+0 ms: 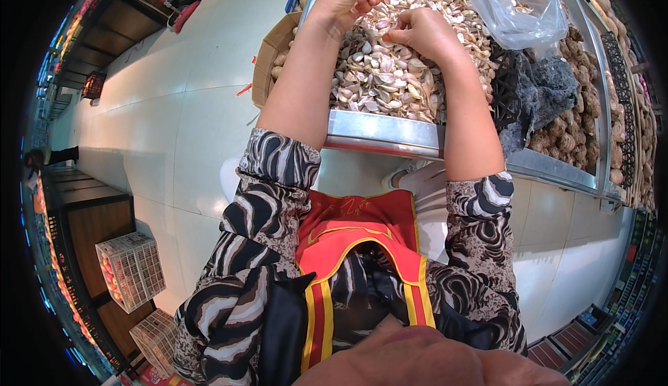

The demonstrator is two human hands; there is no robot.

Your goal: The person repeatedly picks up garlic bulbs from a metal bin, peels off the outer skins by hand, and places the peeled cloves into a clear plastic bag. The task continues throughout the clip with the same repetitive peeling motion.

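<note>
Loose garlic cloves [386,81], many in pale papery skin, fill a metal-edged display bin [386,128] before me. Over the far left part of the heap is my left hand [349,0], its fingers curled inward; whether a clove sits between the fingertips is too small to tell. My right hand [430,34] is lower over the middle of the garlic. Its thumb and index finger come close together at the cloves, and what they may pinch is hidden. Both forearms reach across the bin's front edge.
Right of the garlic are a clear plastic bag [511,8], a black plastic lattice [503,86], a grey cloth [548,91] and brown tubers [563,141]. A cardboard box [271,68] with potatoes stands left. Plastic crates [133,271] sit on the floor by a wooden display.
</note>
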